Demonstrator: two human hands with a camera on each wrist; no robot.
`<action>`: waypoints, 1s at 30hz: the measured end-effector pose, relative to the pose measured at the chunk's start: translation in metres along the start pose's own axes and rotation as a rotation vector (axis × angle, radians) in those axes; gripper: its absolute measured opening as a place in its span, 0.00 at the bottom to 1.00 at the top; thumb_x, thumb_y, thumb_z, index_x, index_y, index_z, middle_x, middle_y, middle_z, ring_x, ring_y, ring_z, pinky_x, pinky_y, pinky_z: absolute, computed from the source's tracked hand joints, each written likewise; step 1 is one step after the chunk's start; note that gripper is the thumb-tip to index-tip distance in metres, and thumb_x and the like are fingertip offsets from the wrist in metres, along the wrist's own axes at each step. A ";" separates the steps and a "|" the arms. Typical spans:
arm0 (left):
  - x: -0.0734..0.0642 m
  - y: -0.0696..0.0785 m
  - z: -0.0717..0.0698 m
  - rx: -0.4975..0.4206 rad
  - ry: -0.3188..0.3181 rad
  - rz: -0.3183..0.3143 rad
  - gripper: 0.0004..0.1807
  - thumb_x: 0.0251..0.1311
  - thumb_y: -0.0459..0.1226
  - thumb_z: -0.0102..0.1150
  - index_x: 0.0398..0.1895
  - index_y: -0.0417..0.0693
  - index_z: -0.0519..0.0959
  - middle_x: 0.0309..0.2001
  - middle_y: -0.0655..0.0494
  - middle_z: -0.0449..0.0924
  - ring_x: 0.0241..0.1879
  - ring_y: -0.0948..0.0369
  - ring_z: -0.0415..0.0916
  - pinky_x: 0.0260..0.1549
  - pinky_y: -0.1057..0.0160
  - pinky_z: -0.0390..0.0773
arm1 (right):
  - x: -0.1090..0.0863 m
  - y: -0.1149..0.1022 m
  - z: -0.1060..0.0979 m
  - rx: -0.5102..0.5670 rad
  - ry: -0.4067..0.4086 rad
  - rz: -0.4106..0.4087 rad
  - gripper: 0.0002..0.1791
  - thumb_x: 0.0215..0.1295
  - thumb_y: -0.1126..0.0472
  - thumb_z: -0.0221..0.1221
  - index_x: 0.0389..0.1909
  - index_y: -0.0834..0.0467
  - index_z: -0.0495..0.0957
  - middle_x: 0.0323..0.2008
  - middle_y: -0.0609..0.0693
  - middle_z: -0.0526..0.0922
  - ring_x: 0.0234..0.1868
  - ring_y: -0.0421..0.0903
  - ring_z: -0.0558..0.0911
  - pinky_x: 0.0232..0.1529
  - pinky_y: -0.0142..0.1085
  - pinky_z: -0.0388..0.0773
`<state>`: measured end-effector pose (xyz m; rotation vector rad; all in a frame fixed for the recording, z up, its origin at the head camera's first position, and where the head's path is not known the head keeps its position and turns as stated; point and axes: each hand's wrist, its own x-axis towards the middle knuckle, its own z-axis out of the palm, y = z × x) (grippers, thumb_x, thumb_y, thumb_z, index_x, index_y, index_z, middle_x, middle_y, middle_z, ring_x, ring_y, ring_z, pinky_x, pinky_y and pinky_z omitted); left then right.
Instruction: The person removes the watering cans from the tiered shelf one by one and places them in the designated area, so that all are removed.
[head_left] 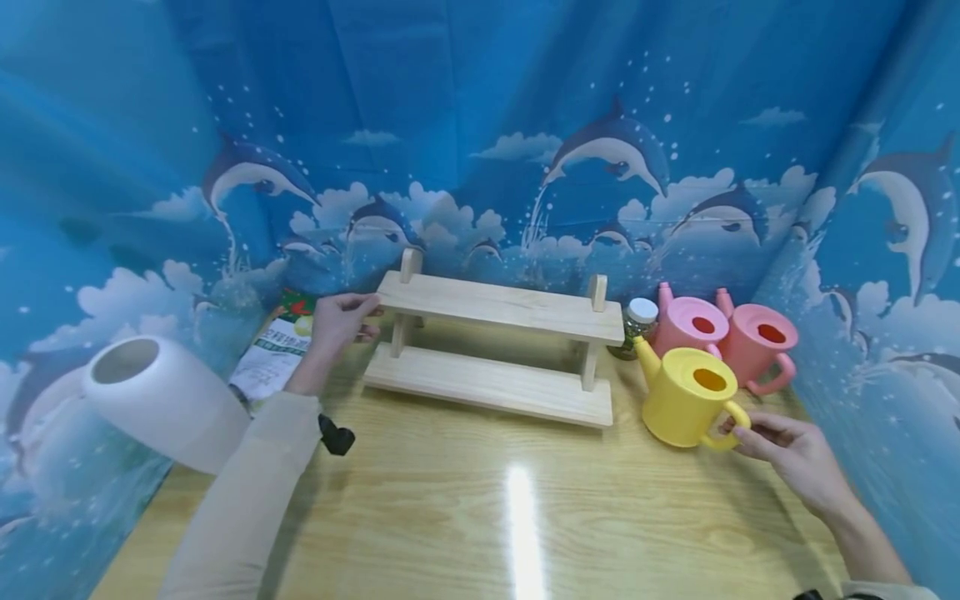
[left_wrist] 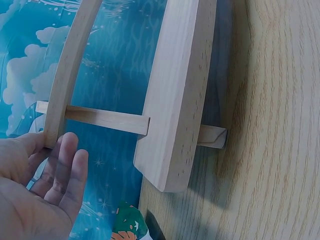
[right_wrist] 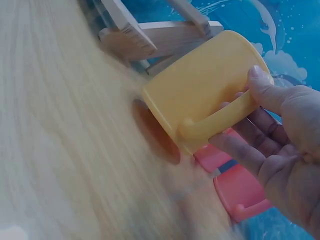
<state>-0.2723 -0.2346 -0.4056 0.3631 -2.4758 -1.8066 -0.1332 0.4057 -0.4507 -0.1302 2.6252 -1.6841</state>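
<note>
A two-tier wooden rack stands at the middle back of the table. My left hand pinches the left end of its upper board between thumb and fingers. On the right, my right hand grips the handle of a yellow watering can, whose spout points toward the rack. In the right wrist view the can's base appears slightly off the table, with a shadow under it. The thumb lies on top of the handle and the fingers curl beneath.
Behind the yellow can stand a light pink watering can and a darker pink one. Next to them is a white-lidded jar. At left are a white vase and a printed bag. A dolphin-print curtain encloses the table.
</note>
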 end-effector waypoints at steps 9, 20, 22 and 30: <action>-0.002 0.001 0.002 0.008 0.015 -0.020 0.25 0.76 0.50 0.60 0.66 0.44 0.81 0.60 0.39 0.86 0.35 0.58 0.91 0.47 0.53 0.93 | -0.002 0.018 -0.004 0.129 -0.006 -0.039 0.14 0.75 0.72 0.59 0.55 0.60 0.86 0.41 0.36 0.92 0.40 0.34 0.90 0.38 0.32 0.92; 0.000 0.001 0.000 -0.002 0.008 -0.008 0.25 0.77 0.49 0.59 0.67 0.43 0.80 0.61 0.38 0.85 0.31 0.63 0.90 0.39 0.62 0.93 | 0.001 0.024 -0.007 0.089 -0.013 0.000 0.15 0.75 0.72 0.60 0.55 0.56 0.87 0.42 0.33 0.91 0.41 0.32 0.90 0.39 0.28 0.90; 0.000 0.001 0.000 -0.007 0.015 -0.011 0.25 0.77 0.48 0.59 0.67 0.43 0.80 0.60 0.38 0.85 0.32 0.62 0.90 0.42 0.60 0.94 | 0.001 0.019 -0.008 0.065 0.000 0.015 0.16 0.75 0.70 0.61 0.58 0.54 0.85 0.43 0.30 0.90 0.42 0.30 0.89 0.40 0.26 0.89; -0.011 0.001 -0.001 0.025 0.116 0.013 0.24 0.78 0.46 0.56 0.67 0.40 0.79 0.60 0.36 0.85 0.25 0.72 0.85 0.42 0.60 0.93 | 0.006 -0.015 -0.006 -0.185 0.199 -0.025 0.24 0.76 0.58 0.64 0.69 0.59 0.77 0.49 0.18 0.82 0.47 0.17 0.81 0.44 0.12 0.81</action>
